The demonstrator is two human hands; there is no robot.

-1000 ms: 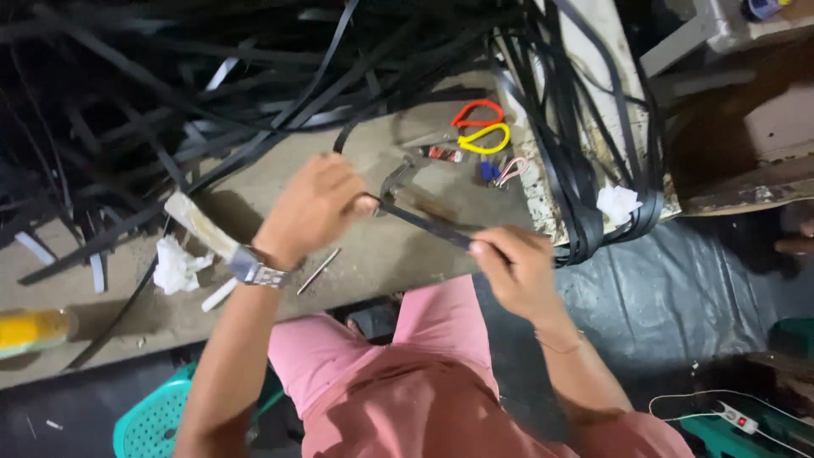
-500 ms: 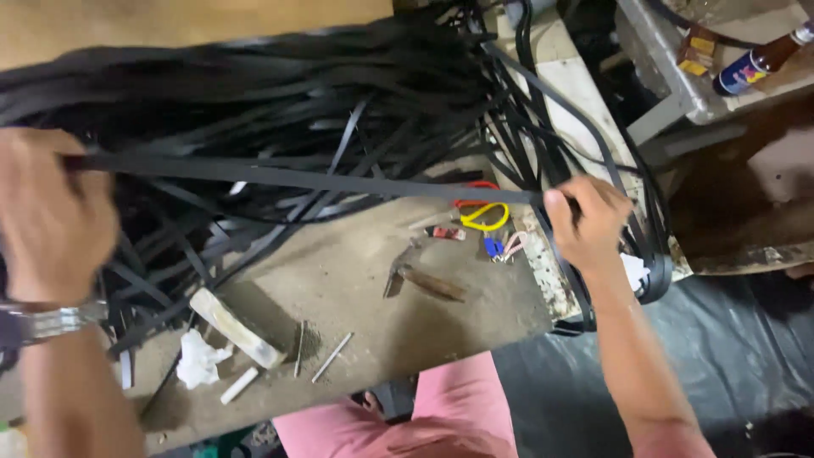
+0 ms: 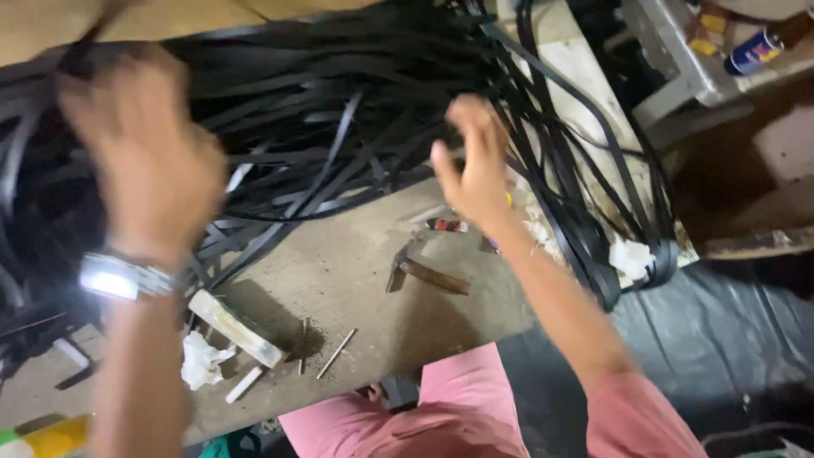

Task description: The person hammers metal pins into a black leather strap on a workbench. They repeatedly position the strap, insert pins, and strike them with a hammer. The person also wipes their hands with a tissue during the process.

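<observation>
- L hand was raised over black strip pile on workbench; blurred, grip can't be told.
- R hand was half-open, holding nothing visible.
- Step seemed sorting strips; next needs 1 strip singled out.

A heap of long flat black rubber strips covers the far half of the dusty grey worktable in front of me, spilling over its right edge. My left hand is raised over the heap's left side, my right hand over its right. Nearer me on the table lies a small hammer with a wooden handle; left of it lie a pale wooden block and a crumpled white tissue.
</observation>
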